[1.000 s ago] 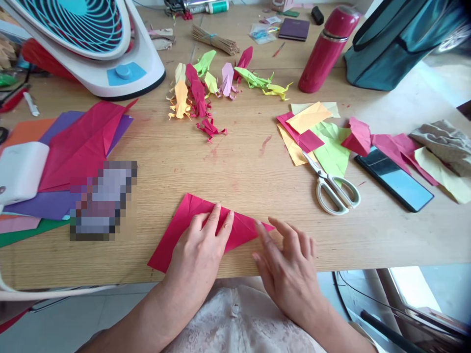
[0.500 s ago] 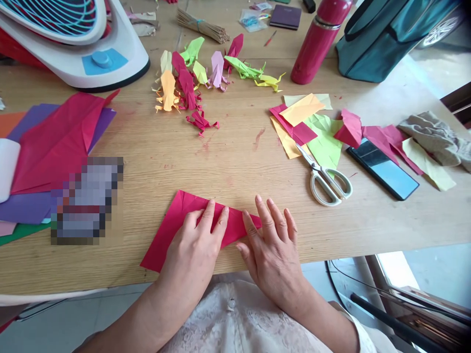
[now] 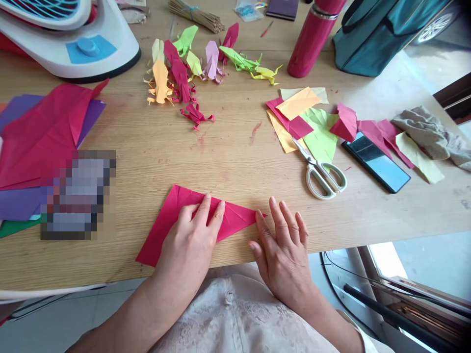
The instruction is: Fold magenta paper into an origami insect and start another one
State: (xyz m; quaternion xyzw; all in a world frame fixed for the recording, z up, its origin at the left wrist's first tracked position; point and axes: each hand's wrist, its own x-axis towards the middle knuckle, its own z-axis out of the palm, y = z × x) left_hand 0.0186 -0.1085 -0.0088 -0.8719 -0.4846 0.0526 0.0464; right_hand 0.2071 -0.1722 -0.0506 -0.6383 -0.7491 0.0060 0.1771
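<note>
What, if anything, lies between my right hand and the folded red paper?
Nothing visible: your right hand has its index finger at the pointed end of the folded red paper, and your left hand rests on it. The scissors lie apart, beyond and to the right.

From the person's head, above and behind the fingers (image 3: 202, 211), the scene is viewed by one camera aimed forward and down. The fingers are seen from fairly near, and the table (image 3: 228, 157) beyond them is shown receding.
</note>
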